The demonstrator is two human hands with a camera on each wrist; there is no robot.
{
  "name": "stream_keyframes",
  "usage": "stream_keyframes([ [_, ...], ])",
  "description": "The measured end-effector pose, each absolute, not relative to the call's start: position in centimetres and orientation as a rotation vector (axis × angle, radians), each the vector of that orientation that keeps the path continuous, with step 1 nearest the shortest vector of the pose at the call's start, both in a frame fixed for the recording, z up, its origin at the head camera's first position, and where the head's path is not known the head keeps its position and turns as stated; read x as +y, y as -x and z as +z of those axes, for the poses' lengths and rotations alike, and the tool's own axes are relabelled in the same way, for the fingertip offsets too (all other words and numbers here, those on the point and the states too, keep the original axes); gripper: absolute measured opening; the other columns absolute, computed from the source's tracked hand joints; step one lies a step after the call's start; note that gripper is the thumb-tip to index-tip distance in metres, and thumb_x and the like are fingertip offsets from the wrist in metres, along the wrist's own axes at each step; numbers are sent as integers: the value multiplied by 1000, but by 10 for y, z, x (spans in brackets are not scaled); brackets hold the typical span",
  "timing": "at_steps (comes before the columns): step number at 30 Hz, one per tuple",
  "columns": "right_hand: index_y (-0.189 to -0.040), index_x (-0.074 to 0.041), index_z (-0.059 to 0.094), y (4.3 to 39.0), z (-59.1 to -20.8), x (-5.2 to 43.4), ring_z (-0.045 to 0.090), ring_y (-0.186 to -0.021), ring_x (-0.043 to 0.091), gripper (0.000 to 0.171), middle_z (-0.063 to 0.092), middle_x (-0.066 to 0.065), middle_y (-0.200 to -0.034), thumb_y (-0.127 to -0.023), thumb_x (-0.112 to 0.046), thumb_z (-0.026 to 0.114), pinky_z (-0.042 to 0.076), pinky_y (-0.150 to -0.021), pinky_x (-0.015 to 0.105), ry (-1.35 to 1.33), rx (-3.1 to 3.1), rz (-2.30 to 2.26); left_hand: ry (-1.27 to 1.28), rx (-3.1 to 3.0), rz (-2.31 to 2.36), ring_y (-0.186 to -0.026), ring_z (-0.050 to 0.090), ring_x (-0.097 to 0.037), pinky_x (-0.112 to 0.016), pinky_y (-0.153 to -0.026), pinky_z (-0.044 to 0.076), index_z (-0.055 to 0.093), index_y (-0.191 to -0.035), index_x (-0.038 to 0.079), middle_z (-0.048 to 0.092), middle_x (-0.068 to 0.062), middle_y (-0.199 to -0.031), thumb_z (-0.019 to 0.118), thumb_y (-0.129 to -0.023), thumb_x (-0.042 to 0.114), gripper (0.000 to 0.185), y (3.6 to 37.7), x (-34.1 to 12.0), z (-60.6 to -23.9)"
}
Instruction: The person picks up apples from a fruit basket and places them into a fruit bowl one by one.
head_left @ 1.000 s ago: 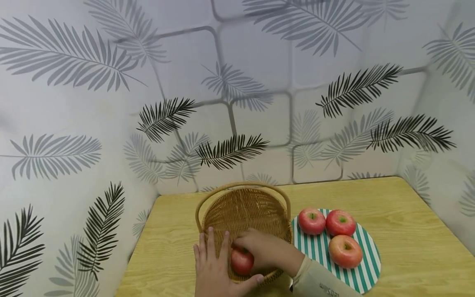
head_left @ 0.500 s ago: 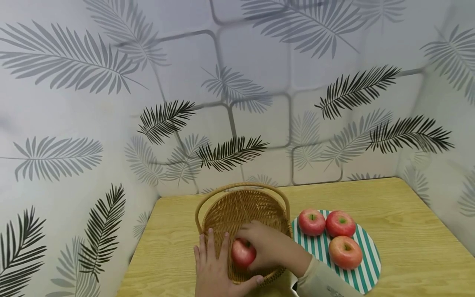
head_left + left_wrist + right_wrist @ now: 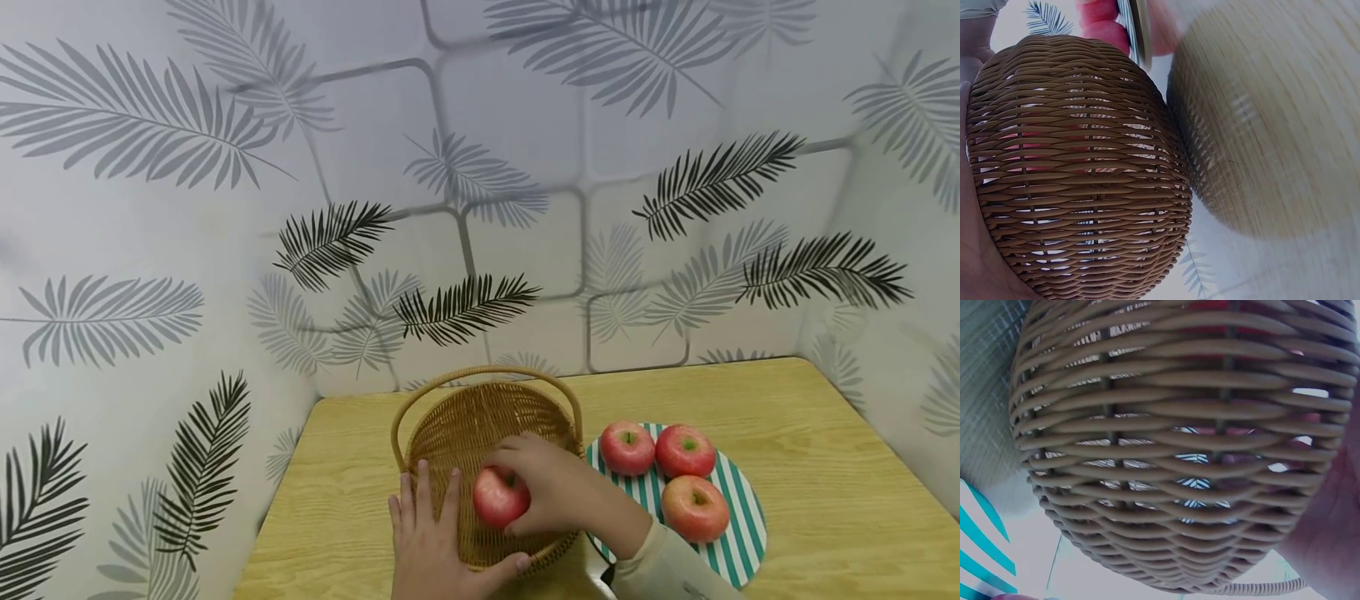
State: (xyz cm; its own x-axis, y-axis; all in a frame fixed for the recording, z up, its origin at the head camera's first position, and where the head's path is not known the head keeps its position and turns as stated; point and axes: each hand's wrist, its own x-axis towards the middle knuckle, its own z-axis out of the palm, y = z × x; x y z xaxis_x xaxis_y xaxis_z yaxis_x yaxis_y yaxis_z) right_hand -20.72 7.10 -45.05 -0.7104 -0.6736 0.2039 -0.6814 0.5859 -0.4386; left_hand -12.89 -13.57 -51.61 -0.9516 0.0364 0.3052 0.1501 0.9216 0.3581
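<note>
A brown wicker basket (image 3: 487, 417) with an arched handle stands on the table in the head view. My right hand (image 3: 558, 483) reaches over its right side and grips a red apple (image 3: 500, 497) inside, thumb and fingers on either side of the fruit. At the basket's front left rests my left hand (image 3: 435, 537), fingers spread and straight, thumb along the front rim. Both wrist views are filled mostly by the woven wall (image 3: 1085, 181); patches of red show through the weave. The apple's underside is hidden from the head camera.
Right of the basket lies a round green-and-white striped mat (image 3: 738, 517) bearing three apples (image 3: 695, 508). The wooden table (image 3: 337, 500) backs onto a wall (image 3: 517, 250) printed with leaves.
My right hand has lifted the apple away from the basket's front, up and slightly right in the head view. The left hand keeps its place at the rim.
</note>
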Motion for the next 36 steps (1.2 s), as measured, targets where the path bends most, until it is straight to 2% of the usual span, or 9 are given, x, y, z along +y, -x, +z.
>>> stream_keyframes([
  [7,-135,-18,70,201,-444,79,60,-126,20,72,69,-3,-134,-72,-33,99,58,-99,43,-1183,-2740,837,134,-2780,-577,-162,12,-53,-77,-123,16,41,-165,20,16,-23,-177,69,-65,97,129,128,-135,-515],
  [16,-135,-19,70,195,-439,93,59,-130,21,72,68,-4,-134,-71,-33,99,58,-101,45,-1161,-2684,874,146,-2752,-573,-161,14,-54,-77,-122,18,43,-164,20,17,-23,-177,70,-64,96,129,128,-136,-518],
  [22,-137,-24,69,189,-430,105,59,-127,15,71,66,-8,-134,-72,-33,97,60,-95,38,-1118,-2692,945,143,-2751,-564,-161,16,-53,-77,-123,18,41,-165,23,18,-23,-177,71,-64,96,129,128,-136,-520],
  [27,-138,-27,68,185,-426,116,59,-129,16,72,64,-10,-137,-72,-31,97,59,-96,39,-1105,-2664,983,150,-2741,-565,-161,16,-54,-77,-122,19,40,-166,23,21,-24,-175,75,-65,92,127,129,-136,-521],
  [36,-141,-32,65,181,-430,135,59,-129,17,76,63,-13,-139,-73,-30,98,61,-91,33,-1071,-2622,1070,174,-2712,-539,-161,17,-54,-77,-122,20,38,-167,23,23,-26,-174,70,-65,96,129,129,-137,-520],
])
